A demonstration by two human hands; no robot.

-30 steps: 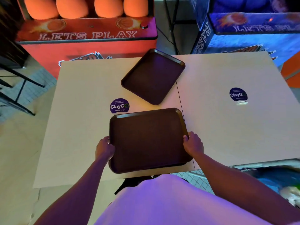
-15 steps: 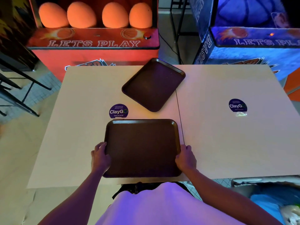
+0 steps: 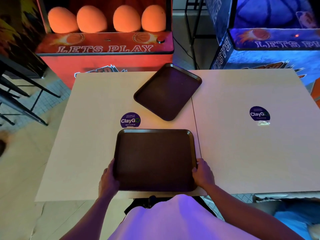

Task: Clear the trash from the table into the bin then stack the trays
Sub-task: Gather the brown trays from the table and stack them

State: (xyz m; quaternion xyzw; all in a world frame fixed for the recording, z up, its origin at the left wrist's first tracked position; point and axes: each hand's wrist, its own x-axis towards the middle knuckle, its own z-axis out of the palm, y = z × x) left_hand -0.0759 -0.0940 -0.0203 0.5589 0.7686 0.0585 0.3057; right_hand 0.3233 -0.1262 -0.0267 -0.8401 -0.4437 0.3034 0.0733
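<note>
A dark brown near tray lies square to me at the front edge of the beige table. My left hand grips its left rim near the front corner. My right hand grips its right rim. A second dark far tray lies empty and turned at an angle near the table's far edge, apart from the near one. No trash shows on either tray.
Two round purple ClayGo stickers are on the tables. A red arcade machine and a blue arcade machine stand behind. Black stool legs are at the left. A bin with a blue liner sits at lower right.
The near tray was skewed and is now squared to me, shifted slightly left toward the front edge. Both hands stayed on its rims. The far tray has not moved.
</note>
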